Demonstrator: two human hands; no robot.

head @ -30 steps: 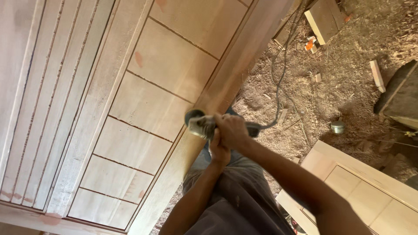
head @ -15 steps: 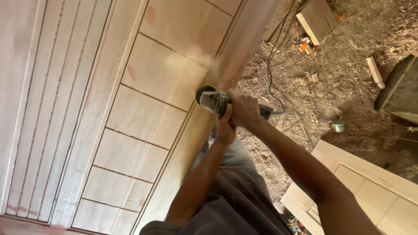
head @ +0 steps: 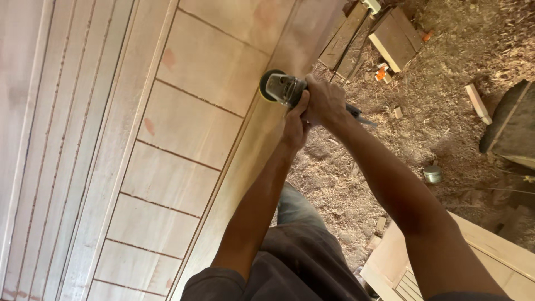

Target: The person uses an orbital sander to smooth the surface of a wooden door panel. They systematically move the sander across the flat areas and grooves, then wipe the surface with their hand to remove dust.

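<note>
Angle grinder point(head: 283, 89) held in both hands against the edge of a pale wooden door point(head: 189, 128).

The left hand point(head: 295, 124) is wrapped around the grinder body; the right hand point(head: 325, 102) is closed over its rear grip. The disc is pressed on the door's right stile. Sawdust-covered ground point(head: 423, 122) is seen beside it.

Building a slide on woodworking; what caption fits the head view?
Both hands, left hand and right hand, press a handheld sander along a pale wooden door.
</note>
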